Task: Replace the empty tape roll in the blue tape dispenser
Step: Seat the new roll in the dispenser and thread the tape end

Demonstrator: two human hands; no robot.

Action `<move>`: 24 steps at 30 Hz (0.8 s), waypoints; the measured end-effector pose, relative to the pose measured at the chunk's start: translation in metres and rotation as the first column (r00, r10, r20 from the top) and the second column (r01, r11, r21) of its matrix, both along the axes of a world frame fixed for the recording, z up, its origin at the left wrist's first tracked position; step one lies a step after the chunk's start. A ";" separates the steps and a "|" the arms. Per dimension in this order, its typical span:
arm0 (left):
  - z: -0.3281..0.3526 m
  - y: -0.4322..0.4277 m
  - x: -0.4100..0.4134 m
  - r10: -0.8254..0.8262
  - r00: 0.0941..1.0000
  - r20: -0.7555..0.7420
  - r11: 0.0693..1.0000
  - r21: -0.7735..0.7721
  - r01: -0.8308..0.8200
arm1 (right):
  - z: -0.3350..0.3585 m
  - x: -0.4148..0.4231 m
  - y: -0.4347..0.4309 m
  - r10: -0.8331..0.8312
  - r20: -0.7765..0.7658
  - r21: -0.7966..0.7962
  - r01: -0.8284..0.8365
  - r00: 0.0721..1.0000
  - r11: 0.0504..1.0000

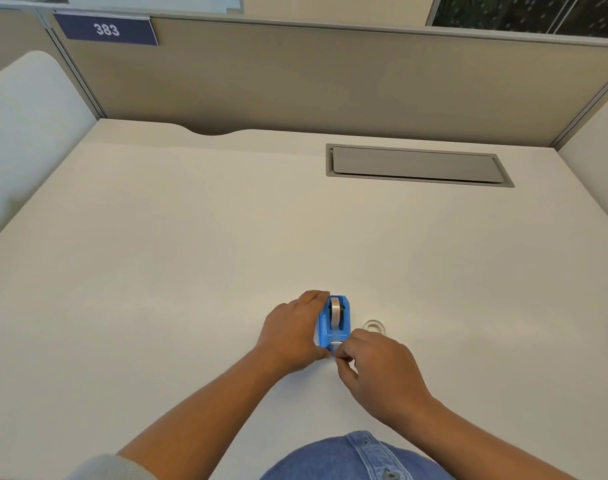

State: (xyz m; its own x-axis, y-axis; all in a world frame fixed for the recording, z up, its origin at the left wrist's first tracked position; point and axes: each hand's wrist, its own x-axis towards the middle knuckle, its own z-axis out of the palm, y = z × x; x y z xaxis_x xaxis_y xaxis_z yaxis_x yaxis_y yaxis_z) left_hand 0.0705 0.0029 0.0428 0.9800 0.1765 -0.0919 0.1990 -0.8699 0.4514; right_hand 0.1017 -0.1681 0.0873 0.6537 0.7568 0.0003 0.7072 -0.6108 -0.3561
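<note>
The blue tape dispenser point(333, 320) stands on the white desk point(191, 271), near the front edge. A clear tape roll point(336, 311) sits in its cradle. My left hand point(292, 330) wraps the dispenser's left side and holds it. My right hand point(375, 368) is at the dispenser's near end, with fingertips pinched on the tape end by the cutter. A clear, empty roll core point(374, 326) lies flat on the desk just right of the dispenser.
A grey cable hatch point(416, 164) is set into the desk at the back right. Grey partition walls point(330, 74) enclose the desk, with a number sign 383 point(106, 29) at the top left.
</note>
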 end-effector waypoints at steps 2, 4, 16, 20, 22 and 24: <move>0.000 0.000 0.000 -0.001 1.000 0.000 1.000 0.000 0.001 | -0.002 -0.007 -0.001 0.007 0.023 -0.012 -0.007 1.000 1.000; 0.000 0.000 0.000 -0.004 1.000 -0.002 1.000 0.006 0.004 | -0.005 -0.012 -0.003 -0.001 0.051 -0.005 0.001 0.999 1.000; 0.002 -0.001 -0.001 0.008 1.000 0.003 1.000 -0.023 -0.008 | -0.038 -0.011 -0.005 0.010 0.163 0.002 -0.011 0.987 1.000; 0.003 -0.002 -0.001 0.019 1.000 0.002 0.999 -0.040 -0.019 | -0.050 -0.003 -0.004 0.038 0.243 0.031 -0.047 0.969 0.998; 0.004 -0.003 0.000 0.024 1.000 -0.004 0.999 -0.039 -0.024 | -0.057 -0.002 -0.005 0.044 0.270 0.032 -0.055 0.962 0.998; 0.004 -0.003 0.000 0.027 1.000 -0.006 0.999 -0.040 -0.027 | -0.062 -0.003 -0.006 0.036 0.280 0.044 -0.050 0.959 0.998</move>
State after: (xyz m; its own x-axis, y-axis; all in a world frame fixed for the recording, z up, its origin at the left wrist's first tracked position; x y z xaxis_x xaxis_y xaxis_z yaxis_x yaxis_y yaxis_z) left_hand 0.0702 0.0001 0.0468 0.9744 0.1988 -0.1046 0.2245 -0.8456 0.4843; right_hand 0.0992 -0.1738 0.0251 0.5893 0.7783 0.2167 0.8078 -0.5643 -0.1700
